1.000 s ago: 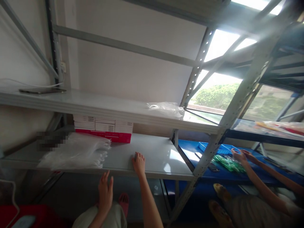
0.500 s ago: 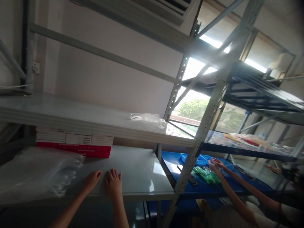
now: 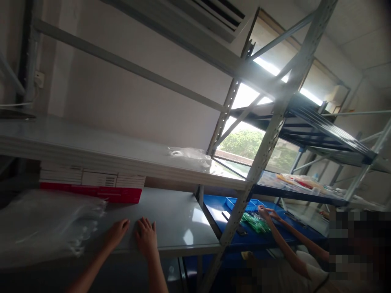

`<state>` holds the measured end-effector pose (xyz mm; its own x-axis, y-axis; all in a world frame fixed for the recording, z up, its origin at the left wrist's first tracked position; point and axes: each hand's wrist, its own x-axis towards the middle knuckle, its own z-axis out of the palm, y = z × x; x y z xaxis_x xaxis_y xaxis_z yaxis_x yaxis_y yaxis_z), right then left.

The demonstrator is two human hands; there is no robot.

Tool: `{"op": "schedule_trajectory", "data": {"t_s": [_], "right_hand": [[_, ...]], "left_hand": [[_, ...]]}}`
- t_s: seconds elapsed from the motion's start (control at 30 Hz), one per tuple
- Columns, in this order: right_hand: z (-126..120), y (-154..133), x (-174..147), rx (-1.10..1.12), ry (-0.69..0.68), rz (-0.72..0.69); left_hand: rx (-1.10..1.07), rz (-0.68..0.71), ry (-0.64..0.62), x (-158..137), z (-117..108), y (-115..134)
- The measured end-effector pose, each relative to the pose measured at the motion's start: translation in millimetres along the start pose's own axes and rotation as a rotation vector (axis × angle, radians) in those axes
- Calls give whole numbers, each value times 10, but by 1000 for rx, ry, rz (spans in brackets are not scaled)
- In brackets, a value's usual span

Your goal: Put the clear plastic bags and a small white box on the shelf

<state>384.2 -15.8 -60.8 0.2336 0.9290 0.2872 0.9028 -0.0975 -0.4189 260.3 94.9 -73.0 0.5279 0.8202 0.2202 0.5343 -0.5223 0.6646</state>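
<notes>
Both hands lie flat, palms down and empty, on the grey lower shelf (image 3: 183,228) of a metal rack: the left hand (image 3: 116,232) and the right hand (image 3: 146,237) sit side by side near the front edge, fingers spread and closed on nothing, so neither grip holds a thing. The nearest object is the heap of clear plastic bags (image 3: 45,224), which lies on the same shelf to the left of both hands; its ragged right edge ends just beside the left hand, near but, as far as the blur lets one tell, not touching. The heap's long axis runs along the shelf, left to right, so the left hand is plainly the nearer. Behind the bags, toward the wall, a stack of flat white and red boxes (image 3: 91,185) rests under the upper shelf (image 3: 91,150), on which a small plastic bag (image 3: 191,154) lies. Off to the right a co-worker's hand (image 3: 264,212) reaches green packets (image 3: 255,222) on a blue shelf (image 3: 220,207)
</notes>
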Motion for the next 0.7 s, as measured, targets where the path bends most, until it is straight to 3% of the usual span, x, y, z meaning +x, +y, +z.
{"op": "schedule_trajectory", "data": {"t_s": [0.5, 0.7], "right_hand": [[-24, -143, 53, -55, 14, 73], [52, -99, 40, -116, 9, 59]], "left_hand": [[93, -34, -44, -71, -122, 123], [84, -38, -15, -56, -18, 36]]}}
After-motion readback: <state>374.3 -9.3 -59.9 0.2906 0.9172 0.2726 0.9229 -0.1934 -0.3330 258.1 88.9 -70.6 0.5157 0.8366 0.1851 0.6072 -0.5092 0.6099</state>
